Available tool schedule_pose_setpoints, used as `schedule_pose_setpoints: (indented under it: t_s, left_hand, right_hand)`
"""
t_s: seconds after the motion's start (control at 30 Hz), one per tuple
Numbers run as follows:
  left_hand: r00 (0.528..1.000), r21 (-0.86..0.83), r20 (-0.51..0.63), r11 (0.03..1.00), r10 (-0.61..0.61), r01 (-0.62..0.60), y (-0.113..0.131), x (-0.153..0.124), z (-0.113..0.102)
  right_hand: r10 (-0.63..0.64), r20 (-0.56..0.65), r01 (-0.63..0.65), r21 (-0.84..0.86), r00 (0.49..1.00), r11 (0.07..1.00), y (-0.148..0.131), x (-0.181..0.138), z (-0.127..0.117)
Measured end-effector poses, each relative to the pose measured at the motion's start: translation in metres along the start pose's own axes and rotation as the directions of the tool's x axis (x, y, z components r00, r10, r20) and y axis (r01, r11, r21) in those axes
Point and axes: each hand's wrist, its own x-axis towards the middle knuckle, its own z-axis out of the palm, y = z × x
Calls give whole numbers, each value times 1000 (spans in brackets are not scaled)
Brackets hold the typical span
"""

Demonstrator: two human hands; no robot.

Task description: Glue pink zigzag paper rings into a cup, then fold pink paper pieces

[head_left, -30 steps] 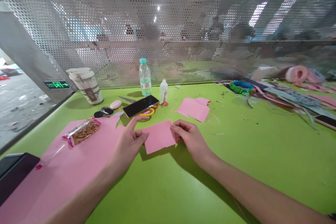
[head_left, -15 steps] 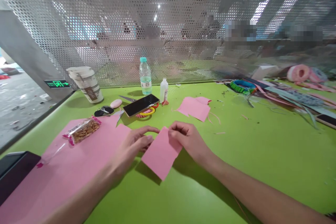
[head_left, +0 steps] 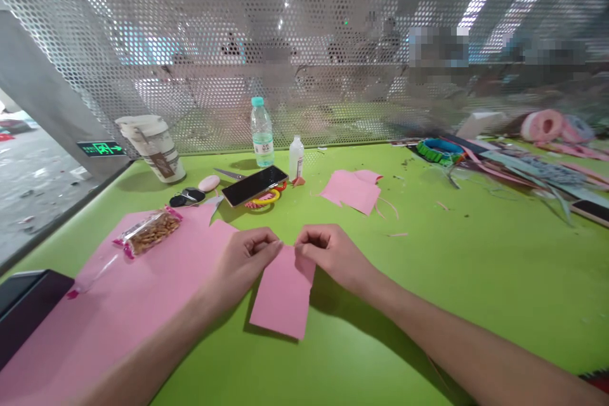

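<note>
The left hand (head_left: 242,263) and the right hand (head_left: 333,254) were both curled, thumbs pressed against bent fingers, each pinching the top edge of a rectangular pink paper sheet (head_left: 283,295). The sheet stretched from between the hands toward the person, over the green tabletop (head_left: 451,285), though whether it touched there I could not tell. Pinching close together at one edge seemed a sound way to keep the paper steady. A large pink sheet (head_left: 114,311) lay left of the left hand, with a bag of nuts (head_left: 151,233) on it, while a cut pink paper piece (head_left: 351,191) lay beyond the right hand, and a smartphone (head_left: 254,185) beyond both
</note>
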Motion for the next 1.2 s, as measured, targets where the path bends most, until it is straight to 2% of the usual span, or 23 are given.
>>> schedule_pose_setpoints:
  t_s: [0.17, 0.27, 0.43, 0.53, 0.67, 0.87, 1.0, 1.2]
  left_hand:
    - [992, 28, -121, 999, 38, -35, -1, 5, -14]
    - [992, 19, -122, 999, 31, -29, 0, 3, -13]
    - [999, -9, -49, 1000, -10, 9, 3, -6, 4]
    - [1000, 3, -25, 1000, 4, -4, 5, -8, 9]
    - [995, 5, -95, 999, 40, -40, 4, -5, 3]
    - [974, -106, -224, 993, 29, -54, 0, 3, -7]
    - [985, -176, -172, 984, -12, -19, -1, 3, -2]
    - [994, -91, -107, 996, 12, -22, 9, -3, 3]
  right_hand:
    - [32, -142, -31, 4, 989, 999, 7, 7, -20]
    - [1, -219, -2, -5, 976, 1000, 5, 6, -23]
    - [-89, -110, 78, -101, 990, 992, -11, -5, 0]
    - [-84, -107, 71, -126, 991, 989, -16, -8, 12]
    - [-58, -135, 42, -124, 989, 991, -10, -4, 5]
    - [-41, -241, 15, -110, 970, 994, -3, 2, -17]
    - [-86, -134, 74, -95, 987, 993, -6, -1, -10]
    - [-173, -78, 161, -141, 982, 977, -9, -7, 4]
